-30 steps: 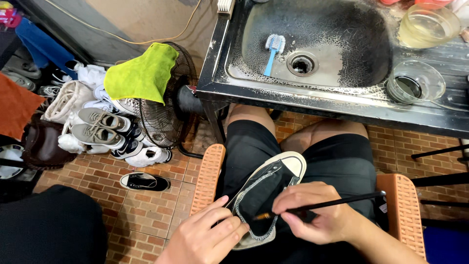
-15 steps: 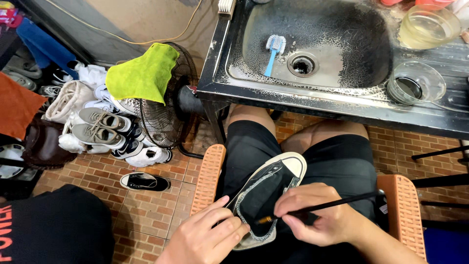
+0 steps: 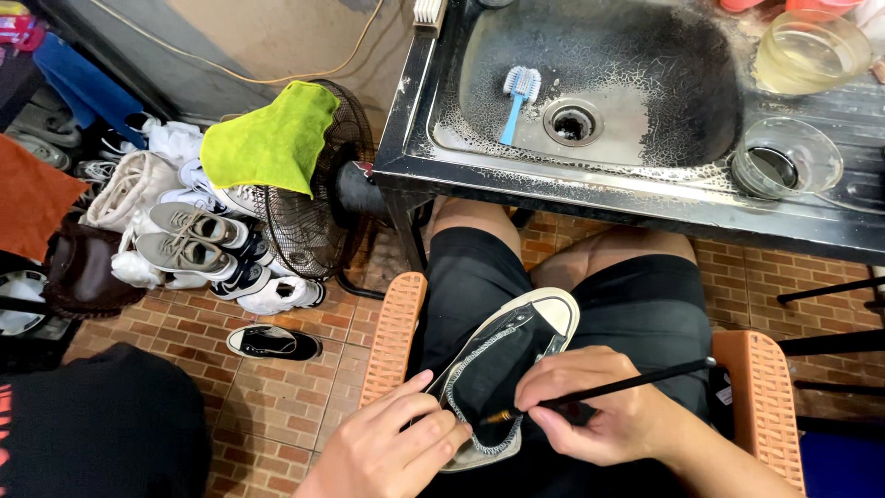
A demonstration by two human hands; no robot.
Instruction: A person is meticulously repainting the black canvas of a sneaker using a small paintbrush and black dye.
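A black canvas sneaker (image 3: pixel 505 358) with a white toe cap lies on my lap, toe pointing away from me. My left hand (image 3: pixel 392 452) grips its heel end from the left. My right hand (image 3: pixel 599 415) holds a thin black paintbrush (image 3: pixel 636 382) like a pen, its tip touching the dark side of the shoe near the opening. I sit on an orange plastic chair (image 3: pixel 395 334) in black shorts, knees under the sink.
A worn black sink (image 3: pixel 590 83) ahead holds a blue brush (image 3: pixel 516 97); two glass bowls (image 3: pixel 788 157) stand on its right. A floor fan (image 3: pixel 309 198) draped with a green cloth (image 3: pixel 272 138), a pile of sneakers (image 3: pixel 198 244) and one black shoe (image 3: pixel 274 343) lie left on the brick floor.
The brush tip has shifted slightly along the shoe's side. The dark cloth at the lower left has come further into view. Both hands keep their grips.
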